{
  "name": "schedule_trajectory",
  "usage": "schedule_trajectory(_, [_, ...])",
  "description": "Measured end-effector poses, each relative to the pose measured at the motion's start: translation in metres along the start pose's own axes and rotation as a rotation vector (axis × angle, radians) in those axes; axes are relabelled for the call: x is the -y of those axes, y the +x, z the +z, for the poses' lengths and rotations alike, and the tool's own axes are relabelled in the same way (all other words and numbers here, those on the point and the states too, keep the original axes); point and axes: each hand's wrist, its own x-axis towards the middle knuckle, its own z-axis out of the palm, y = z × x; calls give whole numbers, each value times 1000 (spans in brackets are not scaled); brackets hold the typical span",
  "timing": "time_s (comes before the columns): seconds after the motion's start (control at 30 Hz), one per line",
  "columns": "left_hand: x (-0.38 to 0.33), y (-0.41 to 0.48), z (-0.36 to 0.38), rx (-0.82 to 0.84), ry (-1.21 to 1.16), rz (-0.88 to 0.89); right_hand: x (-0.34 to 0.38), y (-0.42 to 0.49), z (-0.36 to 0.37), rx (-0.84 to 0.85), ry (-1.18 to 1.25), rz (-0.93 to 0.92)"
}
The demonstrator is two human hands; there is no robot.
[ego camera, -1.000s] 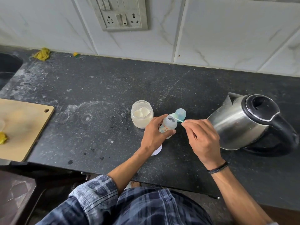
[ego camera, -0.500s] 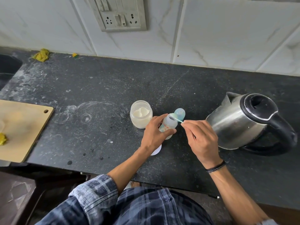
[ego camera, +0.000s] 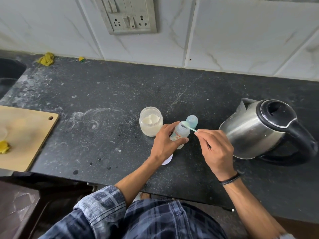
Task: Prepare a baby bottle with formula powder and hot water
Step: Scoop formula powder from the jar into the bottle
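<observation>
A small clear baby bottle (ego camera: 180,133) stands open on the black counter (ego camera: 103,94), and my left hand (ego camera: 165,142) is wrapped around its body. My right hand (ego camera: 214,149) pinches the handle of a pale green scoop (ego camera: 188,127), whose bowl rests over the bottle's mouth. An open jar of cream formula powder (ego camera: 151,123) stands just left of the bottle. Behind the bottle sits its pale blue cap (ego camera: 192,121). A steel kettle (ego camera: 255,130) with a black lid and handle stands to the right, close to my right hand.
A wooden cutting board (ego camera: 25,135) with a yellow scrap lies at the left edge. A white round lid (ego camera: 168,160) peeks out under my left wrist. A sink (ego camera: 8,73) sits far left, and a yellow cloth (ego camera: 46,59) lies by the wall under a socket panel (ego camera: 128,16).
The scoop's bowl has stayed at the bottle's mouth and both hands have kept their grips. The apparent shift of everything comes from my head moving slightly.
</observation>
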Motion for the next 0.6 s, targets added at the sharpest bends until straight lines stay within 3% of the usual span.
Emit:
schedule_trajectory(0.13, [2,2,-2,-12,2,-6,3,8,-6,-68,1,-10])
schedule_trajectory(0.6, [2,-1,-1,-9,-10,-3,3,2,-2,-49,-19,-71])
